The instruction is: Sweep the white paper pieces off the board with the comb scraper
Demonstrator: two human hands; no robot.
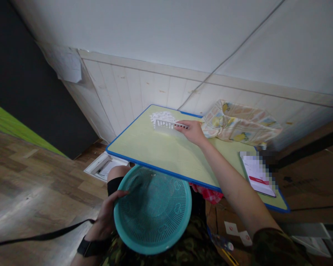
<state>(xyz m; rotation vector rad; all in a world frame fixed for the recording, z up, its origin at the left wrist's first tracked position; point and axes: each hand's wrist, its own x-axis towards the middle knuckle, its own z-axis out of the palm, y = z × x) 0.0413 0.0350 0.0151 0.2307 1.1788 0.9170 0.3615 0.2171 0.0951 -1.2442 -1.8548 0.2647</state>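
Observation:
My left hand [111, 207] grips the left rim of a teal plastic colander [152, 245], thumb over the edge. The colander rests tilted on my lap, just below the table's near edge, and nothing shows inside it. Over the table, my right hand [192, 131] is closed on one end of a white slotted plastic strip [165, 125]. It stands on its long side against a heap of small white pieces [162, 116] at the table's far left corner. What the pieces are is too small to tell.
The pale green table [144, 144] has a blue edge and stands by the white wall. A patterned cloth-lined basket [238, 127] sits at its back right, a phone-like slab [256, 175] at its right end. An open white box [102, 166] lies on the floor at left.

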